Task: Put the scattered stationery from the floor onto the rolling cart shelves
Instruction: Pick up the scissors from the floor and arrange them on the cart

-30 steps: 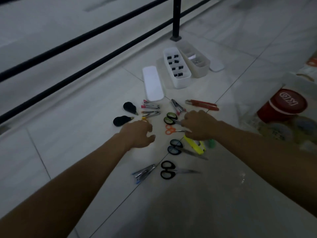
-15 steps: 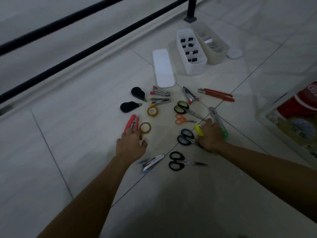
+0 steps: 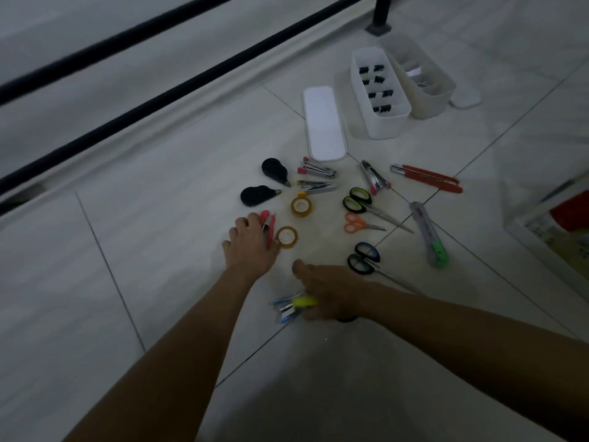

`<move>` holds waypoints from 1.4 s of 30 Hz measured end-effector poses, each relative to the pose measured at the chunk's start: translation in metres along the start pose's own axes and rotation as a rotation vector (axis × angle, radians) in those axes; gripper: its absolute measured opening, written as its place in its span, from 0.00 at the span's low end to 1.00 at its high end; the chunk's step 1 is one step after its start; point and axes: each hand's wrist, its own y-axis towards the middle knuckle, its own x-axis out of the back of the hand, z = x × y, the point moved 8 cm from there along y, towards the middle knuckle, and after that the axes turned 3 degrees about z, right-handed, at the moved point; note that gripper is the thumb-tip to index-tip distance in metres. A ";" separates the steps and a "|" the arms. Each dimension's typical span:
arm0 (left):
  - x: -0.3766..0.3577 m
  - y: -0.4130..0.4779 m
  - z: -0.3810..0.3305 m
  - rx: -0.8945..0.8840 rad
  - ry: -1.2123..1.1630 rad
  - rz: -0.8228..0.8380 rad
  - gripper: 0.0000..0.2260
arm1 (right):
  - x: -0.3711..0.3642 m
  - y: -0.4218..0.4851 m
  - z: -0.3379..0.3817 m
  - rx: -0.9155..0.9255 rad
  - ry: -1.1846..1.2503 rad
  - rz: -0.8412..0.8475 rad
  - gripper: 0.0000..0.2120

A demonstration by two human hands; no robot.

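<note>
Stationery lies scattered on the white tiled floor. My left hand [image 3: 251, 245] covers the near end of a pink stapler [image 3: 267, 220], fingers curled over it, right beside a tape roll [image 3: 287, 237]. My right hand [image 3: 333, 291] grips a yellow cutter [image 3: 306, 302] just above a blue stapler [image 3: 286, 311]. It hides most of a black pair of scissors [image 3: 347, 319]. Further off lie a second tape roll [image 3: 302, 207], green-handled scissors [image 3: 360, 200], orange scissors [image 3: 353, 223], blue-handled scissors [image 3: 363, 258] and a green-tipped cutter [image 3: 430, 234].
Two black correction tapes [image 3: 274, 169], more staplers [image 3: 318, 170] and red cutters [image 3: 427, 178] lie beyond. A white lid [image 3: 323, 122] and two open white boxes [image 3: 379, 90] stand at the back. The cart's white shelf [image 3: 541, 237] is at the right edge. A black railing [image 3: 159, 94] runs along the left.
My right hand has carried the yellow cutter left and toward me, over the blue stapler. My left hand has reached forward onto the pink stapler. The view has tilted left.
</note>
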 end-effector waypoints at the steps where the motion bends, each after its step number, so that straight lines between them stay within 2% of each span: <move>1: -0.003 0.002 0.001 0.012 -0.010 0.022 0.25 | -0.003 0.005 0.007 0.040 -0.019 0.001 0.42; 6: -0.011 0.007 0.004 0.037 -0.077 0.088 0.26 | -0.002 0.012 0.023 0.165 -0.071 -0.038 0.33; 12: -0.015 0.015 0.009 -0.008 -0.048 0.159 0.30 | -0.009 0.020 0.025 0.181 -0.214 -0.045 0.35; 15: -0.017 0.019 0.010 -0.019 -0.037 0.165 0.30 | -0.012 0.023 0.021 0.149 -0.174 -0.028 0.34; 21: -0.019 0.014 0.001 -0.048 0.005 0.116 0.31 | -0.006 0.012 0.003 0.073 -0.144 -0.112 0.34; 27: -0.023 0.003 -0.009 -0.047 0.004 0.100 0.30 | -0.001 0.009 -0.022 -0.019 -0.144 -0.148 0.25; 33: -0.031 -0.004 -0.029 -0.100 0.002 0.151 0.30 | 0.009 0.002 -0.058 -0.153 -0.122 -0.159 0.23; 36: -0.033 -0.006 -0.035 -0.110 0.013 0.159 0.30 | 0.011 -0.001 -0.080 -0.256 -0.025 -0.159 0.27; 38: -0.034 -0.007 -0.036 -0.099 0.027 0.161 0.30 | 0.014 -0.003 -0.093 -0.318 0.154 -0.190 0.30; 42: -0.032 -0.013 -0.044 -0.110 0.046 0.108 0.32 | 0.019 -0.007 -0.111 -0.381 0.465 -0.280 0.29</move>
